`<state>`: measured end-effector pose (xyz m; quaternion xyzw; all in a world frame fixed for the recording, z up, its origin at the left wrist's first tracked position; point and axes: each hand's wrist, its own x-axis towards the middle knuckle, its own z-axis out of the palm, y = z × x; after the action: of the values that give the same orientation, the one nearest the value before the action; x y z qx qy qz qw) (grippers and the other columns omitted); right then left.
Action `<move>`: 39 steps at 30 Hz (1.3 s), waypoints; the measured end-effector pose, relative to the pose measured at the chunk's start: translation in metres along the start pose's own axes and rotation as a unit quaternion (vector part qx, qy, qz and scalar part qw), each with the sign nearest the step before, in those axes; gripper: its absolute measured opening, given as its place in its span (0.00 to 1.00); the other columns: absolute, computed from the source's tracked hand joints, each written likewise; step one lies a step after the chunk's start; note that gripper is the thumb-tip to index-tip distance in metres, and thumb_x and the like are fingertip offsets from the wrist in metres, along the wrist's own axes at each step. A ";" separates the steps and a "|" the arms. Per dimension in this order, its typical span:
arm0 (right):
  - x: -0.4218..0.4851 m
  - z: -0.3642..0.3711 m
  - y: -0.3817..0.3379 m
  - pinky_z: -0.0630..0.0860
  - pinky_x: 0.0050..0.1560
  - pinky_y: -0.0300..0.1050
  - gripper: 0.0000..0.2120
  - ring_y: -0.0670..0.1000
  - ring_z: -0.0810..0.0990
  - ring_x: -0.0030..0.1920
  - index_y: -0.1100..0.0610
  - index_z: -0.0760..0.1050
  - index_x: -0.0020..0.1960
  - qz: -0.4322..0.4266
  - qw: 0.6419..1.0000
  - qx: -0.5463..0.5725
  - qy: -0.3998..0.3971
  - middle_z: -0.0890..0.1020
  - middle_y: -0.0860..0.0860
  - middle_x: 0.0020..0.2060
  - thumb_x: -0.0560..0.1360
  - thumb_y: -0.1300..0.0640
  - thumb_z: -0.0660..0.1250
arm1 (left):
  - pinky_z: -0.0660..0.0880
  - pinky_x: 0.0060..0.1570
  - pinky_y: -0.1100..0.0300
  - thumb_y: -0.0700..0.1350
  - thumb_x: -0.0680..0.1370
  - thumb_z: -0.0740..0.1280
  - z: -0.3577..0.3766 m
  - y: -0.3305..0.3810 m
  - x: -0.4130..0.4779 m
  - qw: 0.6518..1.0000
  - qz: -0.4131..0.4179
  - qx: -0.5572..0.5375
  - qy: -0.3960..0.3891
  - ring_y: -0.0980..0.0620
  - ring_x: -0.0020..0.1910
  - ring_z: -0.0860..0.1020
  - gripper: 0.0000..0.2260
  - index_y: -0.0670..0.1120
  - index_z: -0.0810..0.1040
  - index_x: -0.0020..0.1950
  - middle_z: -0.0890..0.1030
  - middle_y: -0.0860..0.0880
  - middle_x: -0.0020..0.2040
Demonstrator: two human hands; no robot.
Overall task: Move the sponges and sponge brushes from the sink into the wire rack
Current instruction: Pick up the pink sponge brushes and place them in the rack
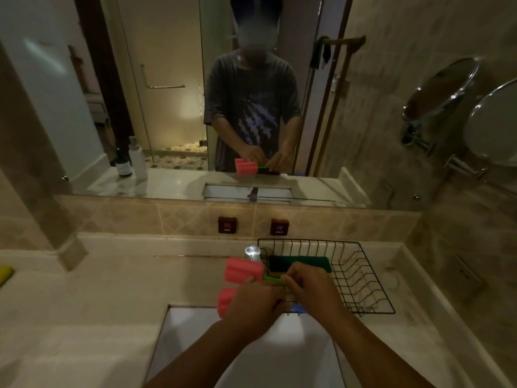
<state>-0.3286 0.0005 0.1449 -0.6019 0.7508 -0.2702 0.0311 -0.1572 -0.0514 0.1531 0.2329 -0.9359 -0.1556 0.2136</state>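
At the far left edge of the table (84,289) lies a yellow sponge (4,274), only partly in view. Toward the middle, just above the back rim of the white sink (195,345), two pink sponge brushes are held up side by side. The lower sponge brush (225,301) juts out to the left of the left hand (256,303), whose fingers are curled tightly around its handle, hidden under the knuckles. The upper sponge brush (244,269) sits just above it, its green handle (272,278) running rightward into the right hand (313,287). That hand is closed in a pinch on the green handle, fingertips bent down over it. The two hands touch each other where the handles meet. Behind the upper brush stands the chrome faucet (252,253), partly covered by the pink foam. To the right, the black wire rack (363,275) rests on the table beside the sink, its near-left corner under the right hand. A green-and-yellow sponge (299,261) already lies inside the rack at its back left. Something blue (296,308) shows below the right hand at the rack's front edge; what it is cannot be told.
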 end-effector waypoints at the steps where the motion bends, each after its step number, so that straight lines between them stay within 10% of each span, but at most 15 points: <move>1: -0.001 -0.002 0.006 0.72 0.33 0.33 0.07 0.39 0.75 0.33 0.42 0.70 0.40 0.001 1.000 -0.006 0.002 0.75 0.41 0.32 0.75 0.45 0.66 | 0.70 0.53 0.56 0.53 0.80 0.63 0.004 0.003 0.004 1.000 -0.001 -0.002 -0.001 0.56 0.45 0.77 0.06 0.53 0.79 0.50 0.83 0.54 0.49; 17: 0.017 -0.028 0.120 0.59 0.30 0.35 0.11 0.39 0.68 0.30 0.44 0.66 0.37 0.011 0.999 -0.004 -0.031 0.69 0.42 0.30 0.76 0.45 0.64 | 0.70 0.50 0.60 0.51 0.79 0.64 0.081 0.037 0.085 0.999 -0.006 -0.022 -0.036 0.59 0.46 0.75 0.06 0.53 0.79 0.51 0.82 0.55 0.50; 39: 0.066 0.064 0.202 0.65 0.34 0.37 0.08 0.47 0.72 0.35 0.53 0.75 0.41 0.029 0.977 0.058 -0.203 0.76 0.48 0.36 0.77 0.53 0.63 | 0.76 0.49 0.60 0.46 0.82 0.61 0.181 -0.017 0.121 0.980 -0.113 -0.031 -0.160 0.51 0.50 0.81 0.09 0.48 0.77 0.59 0.83 0.49 0.54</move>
<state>-0.5022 -0.0574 0.0186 -0.6190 0.7293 -0.1847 0.2254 -0.3332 -0.0916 0.0298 0.3025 -0.9204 -0.2428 0.0492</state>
